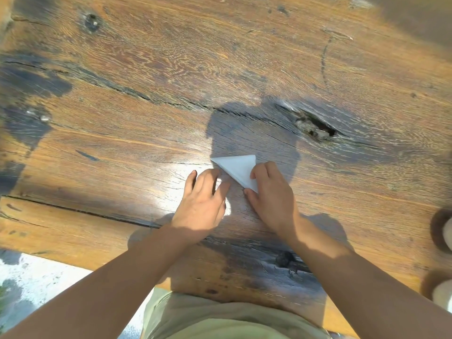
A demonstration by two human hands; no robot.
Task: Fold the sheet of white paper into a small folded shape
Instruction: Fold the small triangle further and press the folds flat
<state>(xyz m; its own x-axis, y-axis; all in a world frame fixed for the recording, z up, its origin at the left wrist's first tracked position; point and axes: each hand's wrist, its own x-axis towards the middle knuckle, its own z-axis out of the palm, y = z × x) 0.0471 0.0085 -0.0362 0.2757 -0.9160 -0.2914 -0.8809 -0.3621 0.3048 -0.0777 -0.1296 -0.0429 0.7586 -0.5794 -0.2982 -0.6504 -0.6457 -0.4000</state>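
Two hands work one small white paper, already folded to a triangle, lying flat on the bench just ahead of the fingers. Its long edge runs diagonally from a sharp tip ahead of the left hand back to a point under the right hand; a third corner points away from the person.

Left hand: palm down, fingers loosely spread, fingertips on the wood just beside the long edge; contact w/ the paper can't be told. Right hand: palm down, fingers curled onto the near right part of the triangle, thumb at its near tip, pressing it flat. Both forearms bare, angled inward.

Bench: weathered wood planks, strong grain, dark stains, long cracks, a split knot ahead of the right hand. Paper smooth, crisp-edged.
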